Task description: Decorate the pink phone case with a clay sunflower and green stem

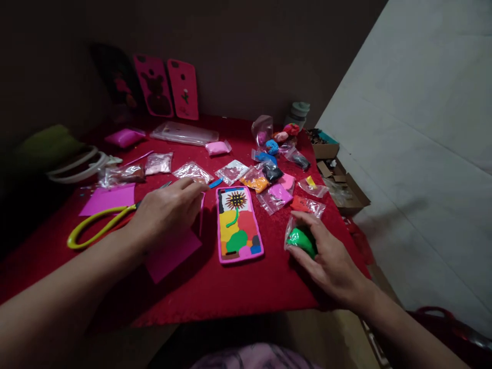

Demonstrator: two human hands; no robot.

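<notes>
While the right hand (330,259) cups a green clay lump (302,241) in its clear bag at the right of the red cloth (230,292), fingers curled round it, the left hand (169,212) sits just left of the decorated phone case (238,224), fingertips drawn together near the case's top-left corner; can't tell if they pinch anything

Step, as I read it: filling the case with coloured clay. Sunflower, red, yellow, green and pink patches already on, green apparently being picked up. Next move likely needs a small bit pulled out of the bag, then pressed into a spot without smearing neighbouring colours, so light touch and a steady case

Surface: table under the red cloth, crowded. Yellow-handled scissors (100,223) lie under the left wrist, pink paper sheets (109,199) beside them. Many small clay bags (255,179) spread behind the case, a clear case (184,133) further back, two pink cases (169,89) leaning on the dark wall. Open cardboard box (342,187) at the right edge

Room: dim, dark wall behind, pale floor or mat to the right
</notes>
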